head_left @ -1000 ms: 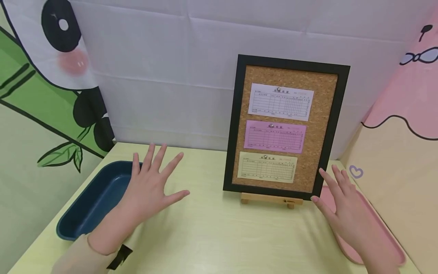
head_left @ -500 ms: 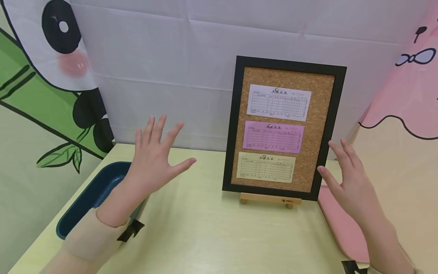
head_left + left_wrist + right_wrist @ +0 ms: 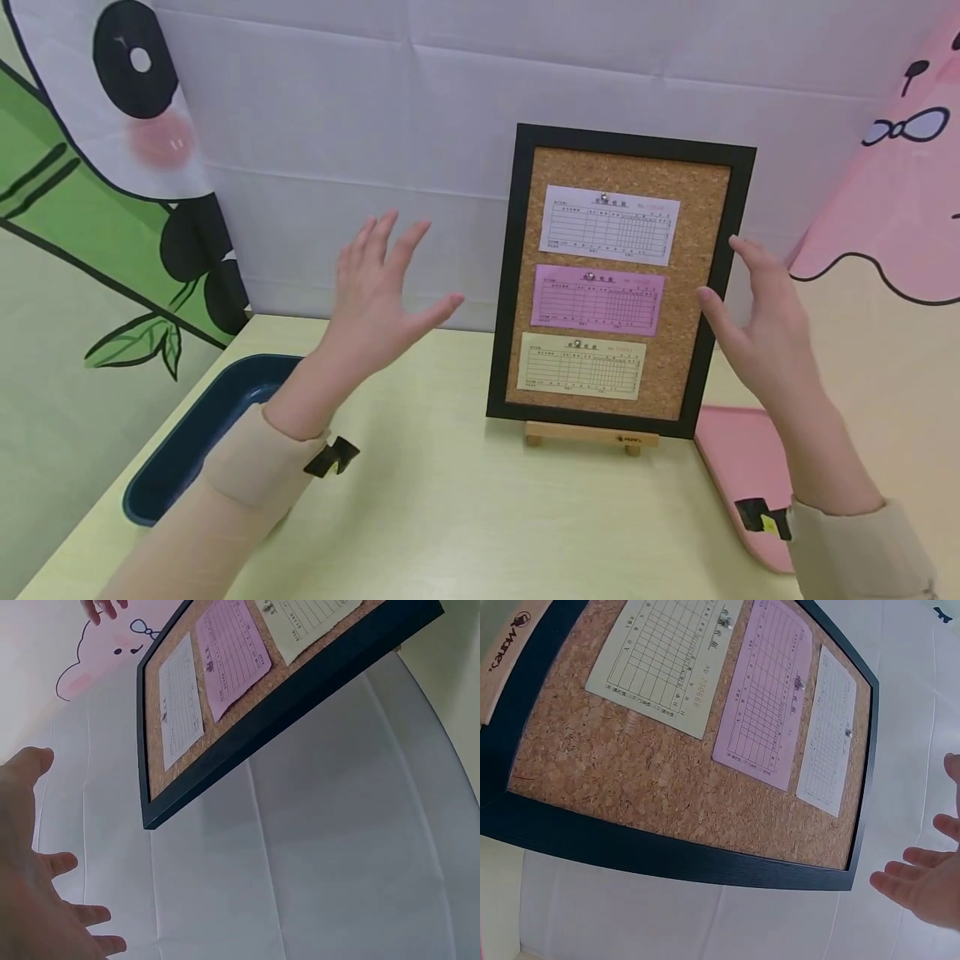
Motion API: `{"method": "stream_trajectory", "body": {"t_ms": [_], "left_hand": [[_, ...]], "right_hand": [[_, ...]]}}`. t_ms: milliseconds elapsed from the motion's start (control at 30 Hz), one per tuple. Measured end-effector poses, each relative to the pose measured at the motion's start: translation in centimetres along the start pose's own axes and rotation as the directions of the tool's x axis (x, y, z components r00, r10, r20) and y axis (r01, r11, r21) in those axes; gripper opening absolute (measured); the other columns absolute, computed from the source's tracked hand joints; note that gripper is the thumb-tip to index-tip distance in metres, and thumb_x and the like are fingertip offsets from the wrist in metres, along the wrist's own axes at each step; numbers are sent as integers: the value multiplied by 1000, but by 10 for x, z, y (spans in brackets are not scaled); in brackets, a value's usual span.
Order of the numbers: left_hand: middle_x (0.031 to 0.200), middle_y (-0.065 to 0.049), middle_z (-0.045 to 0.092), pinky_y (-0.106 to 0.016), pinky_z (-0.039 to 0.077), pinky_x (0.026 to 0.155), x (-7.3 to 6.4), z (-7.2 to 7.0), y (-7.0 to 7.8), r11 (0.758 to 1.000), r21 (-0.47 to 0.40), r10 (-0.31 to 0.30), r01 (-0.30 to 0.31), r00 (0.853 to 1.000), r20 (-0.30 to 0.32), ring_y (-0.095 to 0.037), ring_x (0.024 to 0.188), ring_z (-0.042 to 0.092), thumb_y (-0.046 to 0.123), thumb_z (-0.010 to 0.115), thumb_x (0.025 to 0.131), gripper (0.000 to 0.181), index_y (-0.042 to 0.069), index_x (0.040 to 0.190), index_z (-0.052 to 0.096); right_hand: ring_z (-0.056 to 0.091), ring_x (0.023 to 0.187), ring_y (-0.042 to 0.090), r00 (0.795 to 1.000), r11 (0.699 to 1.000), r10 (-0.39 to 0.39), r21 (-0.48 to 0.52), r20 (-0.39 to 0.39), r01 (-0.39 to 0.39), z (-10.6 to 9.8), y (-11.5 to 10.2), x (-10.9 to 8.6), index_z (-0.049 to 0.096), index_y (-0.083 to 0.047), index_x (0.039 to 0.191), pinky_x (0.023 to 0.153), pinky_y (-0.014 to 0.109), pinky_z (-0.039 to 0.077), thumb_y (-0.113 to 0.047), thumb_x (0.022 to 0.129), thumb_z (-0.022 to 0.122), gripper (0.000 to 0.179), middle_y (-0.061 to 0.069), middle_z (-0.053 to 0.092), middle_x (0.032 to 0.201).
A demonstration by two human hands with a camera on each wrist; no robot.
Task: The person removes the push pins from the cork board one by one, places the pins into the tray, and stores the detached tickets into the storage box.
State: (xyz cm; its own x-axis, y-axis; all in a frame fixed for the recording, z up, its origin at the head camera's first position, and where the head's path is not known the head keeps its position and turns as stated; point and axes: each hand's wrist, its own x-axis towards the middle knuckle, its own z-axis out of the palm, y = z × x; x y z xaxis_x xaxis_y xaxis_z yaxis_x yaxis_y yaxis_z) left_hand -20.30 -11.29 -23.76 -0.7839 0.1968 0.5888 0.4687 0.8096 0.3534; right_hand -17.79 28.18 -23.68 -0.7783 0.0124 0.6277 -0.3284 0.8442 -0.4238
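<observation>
A black-framed cork board [image 3: 693, 333] leans on a small wooden stand [image 3: 592, 435]. Pinned on it, top to bottom, are a white slip [image 3: 611, 225], a pink slip [image 3: 597, 302] and a yellow slip [image 3: 581, 367], each with a pushpin. My left hand [image 3: 378, 304] is raised to the left of the board, fingers spread, apart from it and holding nothing. At the board's right side hovers my right hand [image 3: 772, 325], thumb and fingers extended and bare; in the head view its fingertips overlap the frame edge, and the right wrist view shows a gap between them.
A dark blue basin [image 3: 195, 442] stands at the table's left, partly behind my left arm. On the right lies a pink tray [image 3: 738, 442], partly covered by my right forearm. A pale cloth wall [image 3: 360, 117] rises behind the table.
Both hands have risen. The left also moved rightward toward the board, while the right climbed along the board's right edge. The board and slips stay put; the view shifts slightly.
</observation>
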Motion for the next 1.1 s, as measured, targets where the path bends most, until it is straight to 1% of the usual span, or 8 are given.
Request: {"method": "stream_trajectory", "body": {"t_ms": [133,267,467,600,733,900,1000,1100], "left_hand": [[158,-7,10,-60,1,111,11,8,8,999,-37,10,-11,1000,-20,-30,145,1,56,63,81,81,28,147,25],[157,-7,10,-61,2,111,22,17,15,998,-58,29,-32,999,-40,-30,145,1,57,63,81,82,29,148,24],[157,-8,10,-59,3,111,39,31,20,993,-115,27,-33,998,-58,-30,145,2,57,64,81,85,29,148,22],[158,-7,7,-58,2,112,51,41,25,990,-143,10,-15,999,-36,-29,145,0,57,65,80,86,31,149,19],[159,-6,4,-57,1,112,63,53,33,986,-165,9,-10,1000,-7,-27,146,-2,56,66,80,88,32,149,18],[158,-9,5,-54,4,113,76,69,43,980,-196,25,-25,1000,-5,-29,145,5,53,69,79,91,31,150,16],[157,-9,5,-53,5,113,83,77,47,975,-220,18,-19,1000,-3,-30,144,9,51,71,78,93,32,150,15],[158,-7,2,-54,7,113,91,83,51,973,-232,7,-7,1000,0,-29,144,10,50,72,77,93,35,149,15]], "right_hand": [[45,121,47,998,999,-12,35,-67,14,6,-8,15,30,-28,147,97,64,34,-35,92,59,62,11,36,148],[49,117,45,992,997,-48,58,-120,55,12,-14,29,35,-26,145,97,60,37,-30,91,62,61,14,43,142],[52,118,36,976,989,-138,32,-168,145,22,-18,51,40,-20,142,95,52,43,-26,89,65,59,15,50,134],[54,115,34,968,984,-172,15,-181,178,27,-22,65,42,-16,140,92,50,45,-27,89,65,57,13,53,132],[53,118,30,965,979,-191,39,-177,201,34,-28,77,44,-11,137,92,47,46,-26,89,65,54,13,53,132],[53,117,26,962,971,-210,78,-176,226,44,-33,90,48,-8,133,92,43,48,-22,90,64,48,15,55,128],[55,115,25,959,967,-219,90,-179,238,53,-32,98,50,-5,131,91,41,49,-19,90,63,45,17,57,124],[57,112,24,964,972,-203,80,-174,219,62,-29,106,51,-6,129,89,39,50,-19,90,63,43,16,59,119]]}}
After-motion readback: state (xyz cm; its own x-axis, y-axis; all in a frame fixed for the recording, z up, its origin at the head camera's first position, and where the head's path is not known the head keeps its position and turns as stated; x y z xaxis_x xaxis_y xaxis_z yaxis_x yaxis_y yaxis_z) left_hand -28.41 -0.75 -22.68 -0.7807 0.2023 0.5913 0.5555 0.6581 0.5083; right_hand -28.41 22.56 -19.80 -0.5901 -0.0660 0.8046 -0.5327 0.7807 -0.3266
